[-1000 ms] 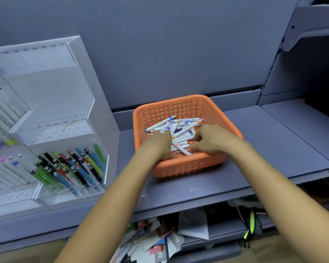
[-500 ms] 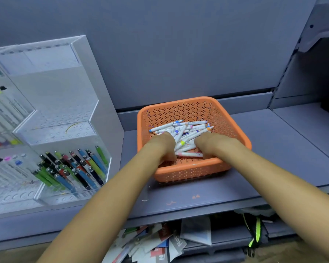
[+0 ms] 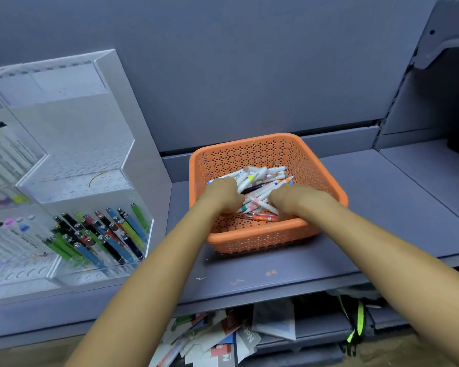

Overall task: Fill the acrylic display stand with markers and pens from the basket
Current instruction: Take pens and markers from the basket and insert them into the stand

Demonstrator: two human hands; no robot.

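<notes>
Markers (image 3: 260,185), white-barrelled with coloured caps, are lying heaped in the orange basket (image 3: 326,181) on the grey shelf (image 3: 382,207), and both hands are digging into that heap. The left hand (image 3: 223,194) is curling knuckles-up over the pile's left edge, and the right hand (image 3: 289,198) is doing the same on the right side; their fingers are tucked under and out of sight, so I cannot tell whether either is actually closing on a marker. An orange pen (image 3: 260,217) is lying loose on the basket floor between them. This looks like the gathering step. Off to the left, the acrylic display stand (image 3: 112,144) is already carrying coloured pens (image 3: 104,234) in its lower front tier, while the step above looks bare. Next, I'd guess, a bundle needs lifting clear and carrying left to be slotted upright in the open holes.
</notes>
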